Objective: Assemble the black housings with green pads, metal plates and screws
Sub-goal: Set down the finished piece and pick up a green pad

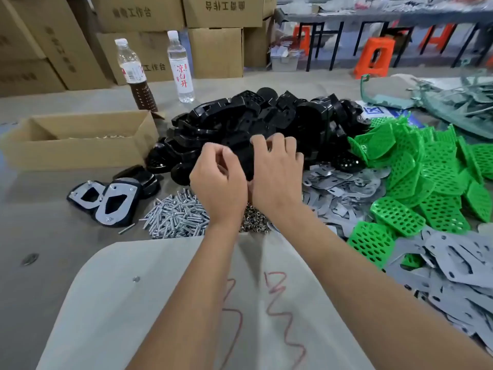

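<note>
A big heap of black housings (266, 121) lies across the middle of the table. Both hands reach into its near edge. My left hand (218, 182) is curled, fingertips pinched together; whether it holds anything I cannot tell. My right hand (277, 169) rests fingers-down on a black housing (240, 158) in front of the heap, gripping it. Green perforated pads (416, 177) are piled to the right. Grey metal plates (344, 188) spread beneath and in front of them. Silver screws (176, 217) and small nuts (253, 220) lie just below my hands. Two assembled housings (106, 201) lie at the left.
An open cardboard box (80, 140) stands at the left. Two bottles (181, 68) stand behind it, with stacked cartons further back. A pale sheet with red scribbles (165, 303) covers the near table. Teal plastic bags (453, 102) lie at the far right; orange stools stand beyond.
</note>
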Action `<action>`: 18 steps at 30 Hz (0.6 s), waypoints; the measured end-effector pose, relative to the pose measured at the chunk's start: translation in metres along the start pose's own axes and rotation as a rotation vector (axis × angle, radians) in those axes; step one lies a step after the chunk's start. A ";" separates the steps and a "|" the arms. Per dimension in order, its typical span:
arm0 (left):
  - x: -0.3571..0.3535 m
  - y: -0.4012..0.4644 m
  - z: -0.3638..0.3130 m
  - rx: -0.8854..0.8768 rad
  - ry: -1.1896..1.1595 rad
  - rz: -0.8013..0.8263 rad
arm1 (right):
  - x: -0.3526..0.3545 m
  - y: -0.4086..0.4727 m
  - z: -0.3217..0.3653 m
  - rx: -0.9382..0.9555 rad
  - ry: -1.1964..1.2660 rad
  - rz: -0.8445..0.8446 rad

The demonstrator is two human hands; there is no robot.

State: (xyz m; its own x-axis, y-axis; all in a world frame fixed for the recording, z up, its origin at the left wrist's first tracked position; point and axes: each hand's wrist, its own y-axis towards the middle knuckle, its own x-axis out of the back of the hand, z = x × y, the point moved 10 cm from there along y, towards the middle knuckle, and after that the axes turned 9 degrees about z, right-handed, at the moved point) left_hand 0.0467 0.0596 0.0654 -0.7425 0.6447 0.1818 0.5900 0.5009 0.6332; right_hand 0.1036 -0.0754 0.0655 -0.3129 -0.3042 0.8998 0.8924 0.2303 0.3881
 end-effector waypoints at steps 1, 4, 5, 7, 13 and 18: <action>0.000 -0.003 0.006 0.000 -0.019 0.032 | -0.004 0.003 0.002 -0.016 -0.010 0.001; 0.000 -0.016 0.023 -0.020 -0.075 0.096 | -0.018 0.010 0.009 -0.031 -0.023 -0.010; -0.001 -0.017 0.023 -0.037 -0.095 0.110 | -0.020 0.012 0.008 -0.030 -0.014 -0.023; -0.004 -0.015 0.019 -0.070 -0.118 0.134 | -0.020 0.013 0.004 -0.027 0.043 -0.049; -0.019 -0.016 0.024 0.147 -0.210 0.262 | 0.010 -0.006 -0.024 0.028 0.449 -0.091; -0.059 -0.046 0.029 0.525 -0.575 0.701 | 0.029 -0.055 -0.063 0.182 0.797 0.040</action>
State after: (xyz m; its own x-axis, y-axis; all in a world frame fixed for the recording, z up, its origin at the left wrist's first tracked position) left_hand 0.0722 0.0156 0.0035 0.0006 0.9959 -0.0904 0.9956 0.0079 0.0935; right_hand 0.0662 -0.1548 0.0580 0.1048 -0.8426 0.5283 0.8096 0.3807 0.4467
